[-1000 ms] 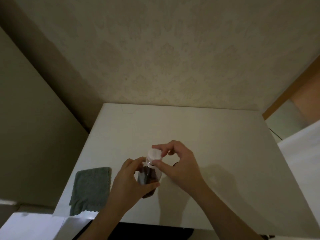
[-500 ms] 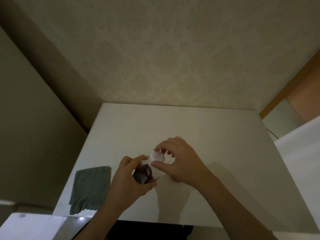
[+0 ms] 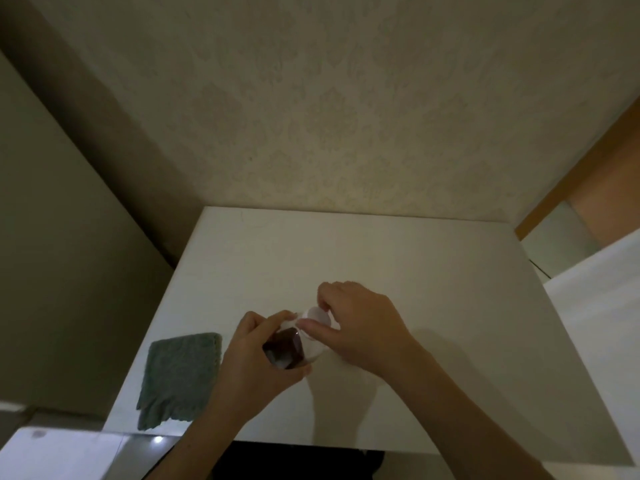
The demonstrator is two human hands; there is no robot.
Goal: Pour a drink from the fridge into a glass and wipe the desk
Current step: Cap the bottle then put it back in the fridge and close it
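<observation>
A small clear bottle (image 3: 284, 346) of dark drink is held just above the white desk (image 3: 381, 265), near its front edge. My left hand (image 3: 256, 362) is wrapped round the bottle's body and tips it over to the right. My right hand (image 3: 363, 323) pinches the bottle's white cap (image 3: 317, 315) between thumb and fingertips. A grey-green cloth (image 3: 180, 375) lies flat on the desk's front left corner, left of my left hand. No glass shows; my hands hide the desk behind the bottle.
The desk stands against a patterned wall, with a plain wall panel (image 3: 69, 237) on the left. A white surface (image 3: 595, 306) adjoins the desk on the right. Another pale surface (image 3: 52, 452) lies at bottom left, below the front edge.
The bottle stood nearly upright a second ago and is now tipped to the right and lower. My right hand has stayed on the cap and moved down with it.
</observation>
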